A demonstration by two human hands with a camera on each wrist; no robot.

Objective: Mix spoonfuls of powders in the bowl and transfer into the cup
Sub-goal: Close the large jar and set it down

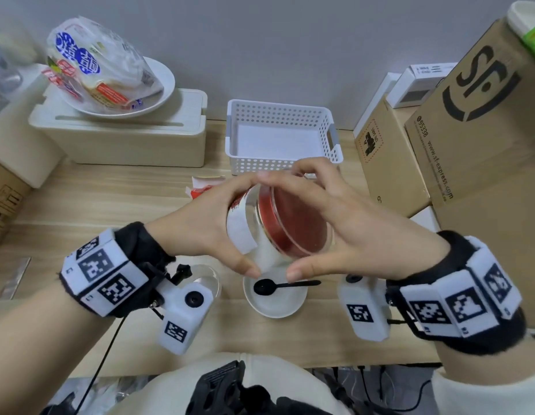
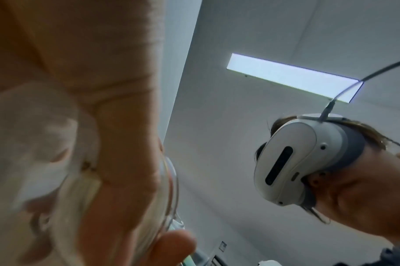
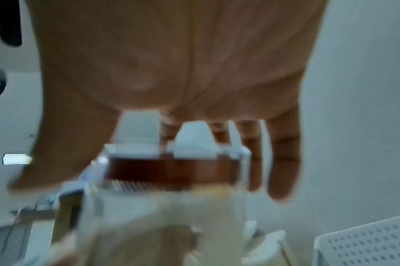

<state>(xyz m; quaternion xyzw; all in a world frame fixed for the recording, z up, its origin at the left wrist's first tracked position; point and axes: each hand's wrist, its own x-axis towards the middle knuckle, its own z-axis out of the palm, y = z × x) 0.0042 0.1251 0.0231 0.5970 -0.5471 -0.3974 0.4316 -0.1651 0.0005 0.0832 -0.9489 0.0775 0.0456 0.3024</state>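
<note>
On the wooden desk (image 1: pixel 116 205) before me, the biggest things are two cardboard boxes (image 1: pixel 481 121) stacked along the right edge. One cream storage box (image 1: pixel 122 136) stands at the back left and carries one white plate (image 1: pixel 158 94), and that plate holds one clear bag of packaged food (image 1: pixel 98 64). One white perforated basket (image 1: pixel 281 136) sits at the back centre; I see only its pale floor inside.

Between my hands, above the desk, I hold one glass jar (image 1: pixel 260 226) tilted on its side, white powder lying in its lower part and a red lid (image 1: pixel 293 223) on its mouth facing my right. My left hand (image 1: pixel 206 223) wraps the jar's body, thumb under and fingers over the top. My right hand (image 1: pixel 344 232) curls around the lid's rim, fingertips on its top edge and thumb below.

Directly under the jar sits one small white bowl (image 1: pixel 275 304) with one black spoon (image 1: pixel 278 286) lying in it, scoop to the left and handle resting over the right rim. Just left of the bowl, one clear glass cup (image 1: pixel 212 283) shows partly behind my left wrist camera; I cannot tell what it holds. One red and white packet (image 1: pixel 203 187) lies flat behind my left hand.
</note>
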